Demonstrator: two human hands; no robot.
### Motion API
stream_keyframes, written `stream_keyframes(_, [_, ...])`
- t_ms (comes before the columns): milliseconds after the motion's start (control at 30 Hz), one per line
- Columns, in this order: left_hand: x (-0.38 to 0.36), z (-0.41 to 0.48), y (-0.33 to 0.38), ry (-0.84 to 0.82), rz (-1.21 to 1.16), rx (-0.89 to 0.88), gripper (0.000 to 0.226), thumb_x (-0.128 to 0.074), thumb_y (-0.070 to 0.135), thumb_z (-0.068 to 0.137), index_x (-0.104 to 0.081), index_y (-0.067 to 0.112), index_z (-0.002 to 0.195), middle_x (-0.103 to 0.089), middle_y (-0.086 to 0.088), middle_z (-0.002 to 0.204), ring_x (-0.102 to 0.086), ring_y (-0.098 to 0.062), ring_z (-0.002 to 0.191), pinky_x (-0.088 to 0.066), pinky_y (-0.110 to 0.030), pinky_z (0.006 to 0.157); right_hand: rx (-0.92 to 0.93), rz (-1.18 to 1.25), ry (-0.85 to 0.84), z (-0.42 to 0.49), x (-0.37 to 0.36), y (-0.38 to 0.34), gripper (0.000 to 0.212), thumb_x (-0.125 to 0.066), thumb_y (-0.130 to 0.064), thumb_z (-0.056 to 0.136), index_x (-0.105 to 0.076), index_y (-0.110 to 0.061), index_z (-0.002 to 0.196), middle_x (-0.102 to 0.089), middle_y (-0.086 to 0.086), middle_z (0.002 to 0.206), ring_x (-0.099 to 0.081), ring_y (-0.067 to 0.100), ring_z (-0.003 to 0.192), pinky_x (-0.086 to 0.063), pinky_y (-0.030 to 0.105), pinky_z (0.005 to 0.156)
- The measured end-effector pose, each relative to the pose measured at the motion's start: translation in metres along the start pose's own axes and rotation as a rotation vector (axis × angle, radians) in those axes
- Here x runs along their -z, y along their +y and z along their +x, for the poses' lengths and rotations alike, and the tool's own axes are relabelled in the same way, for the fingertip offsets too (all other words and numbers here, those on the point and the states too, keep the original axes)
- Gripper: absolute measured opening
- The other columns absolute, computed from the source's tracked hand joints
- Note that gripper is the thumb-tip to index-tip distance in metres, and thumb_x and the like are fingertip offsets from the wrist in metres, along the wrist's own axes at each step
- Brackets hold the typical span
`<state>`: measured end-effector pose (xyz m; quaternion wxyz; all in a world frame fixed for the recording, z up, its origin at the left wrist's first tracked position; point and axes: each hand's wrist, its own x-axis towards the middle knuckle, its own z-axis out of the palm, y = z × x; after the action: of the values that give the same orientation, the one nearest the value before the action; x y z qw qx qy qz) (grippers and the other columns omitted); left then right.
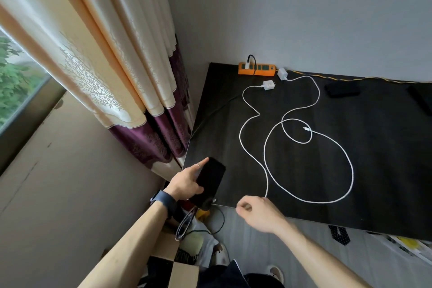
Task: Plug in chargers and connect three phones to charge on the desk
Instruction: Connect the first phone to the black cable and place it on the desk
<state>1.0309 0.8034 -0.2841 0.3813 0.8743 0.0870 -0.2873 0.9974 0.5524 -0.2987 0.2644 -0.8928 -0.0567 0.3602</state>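
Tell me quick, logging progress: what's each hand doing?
Left hand: holding the black phone.
Right hand: closed on the white cable end.

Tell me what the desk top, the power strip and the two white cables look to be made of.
Desk top: dark matte wood-look board, faint grain showing; probably laminate.
Power strip: orange housing with a smooth look, likely plastic.
White cables: finely textured surface, possibly a braided fabric sheath, though too small to be sure.

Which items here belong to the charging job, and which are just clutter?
Job: left hand holding phone; right hand; power strip; two white chargers; second phone.
Clutter: curtain; cardboard box; slippers.
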Motion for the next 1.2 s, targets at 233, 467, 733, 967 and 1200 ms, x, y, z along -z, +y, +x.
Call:
stream_keyframes(233, [-0.034, 0.046, -0.044, 0.127, -0.321, 0.142, 0.085, -0.064, -0.003, 0.084, -0.035, 0.042, 0.151, -0.065, -0.002, 0.093, -0.062, -0.013, 0.062, -0.055, -0.027, 0.067, -0.089, -0.163, -0.007, 0.054, -0.023, 0.023, 0.058, -0.048, -0.041, 0.098, -0.036, -0.023, 0.152, -0.030, 0.000, 0.162, -0.032, 0.026, 0.146, -0.028, 0.034, 0.117])
stream_keyframes(467, [-0.062, 0.087, -0.045, 0.233, -0.336, 0.213, 0.085, -0.062, 0.013, 0.091, -0.019, 0.057, 0.150, -0.068, -0.008, 0.128, -0.067, -0.028, 0.110, -0.053, -0.035, 0.096, -0.074, -0.340, 0.005, 0.081, -0.052, 0.045, 0.081, -0.047, -0.044, 0.097, -0.001, -0.024, 0.161, 0.017, -0.002, 0.168, 0.008, 0.021, 0.155, -0.012, 0.042, 0.125])
stream_keyframes(733, [-0.070, 0.096, -0.037, 0.307, -0.045, 0.165, 0.074, -0.057, 0.020, 0.096, -0.021, 0.045, 0.156, -0.058, -0.015, 0.133, -0.051, -0.033, 0.124, -0.047, -0.038, 0.101, -0.069, -0.344, -0.016, 0.078, -0.057, 0.054, 0.086, -0.050, -0.044, 0.097, 0.006, -0.026, 0.160, 0.024, -0.004, 0.165, 0.015, 0.018, 0.154, -0.011, 0.042, 0.125])
stream_keyframes(967, [-0.089, 0.083, -0.046, 0.356, 0.152, 0.202, 0.068, -0.055, 0.036, 0.096, -0.024, 0.031, 0.156, -0.041, -0.007, 0.144, -0.037, -0.031, 0.131, -0.040, -0.047, 0.106, -0.097, -0.317, -0.036, 0.076, -0.057, 0.054, 0.087, -0.050, -0.040, 0.097, 0.009, -0.029, 0.159, 0.029, -0.007, 0.164, 0.018, 0.016, 0.153, -0.011, 0.045, 0.125])
stream_keyframes(1200, [-0.106, 0.073, -0.053, 0.310, 0.454, 0.199, 0.074, -0.045, 0.067, 0.091, -0.022, 0.041, 0.156, -0.031, -0.003, 0.156, -0.022, -0.030, 0.146, -0.023, -0.054, 0.115, -0.105, -0.326, -0.046, 0.078, -0.057, 0.054, 0.089, -0.051, -0.042, 0.097, 0.012, -0.029, 0.159, 0.032, -0.008, 0.162, 0.019, 0.016, 0.153, -0.010, 0.046, 0.125])
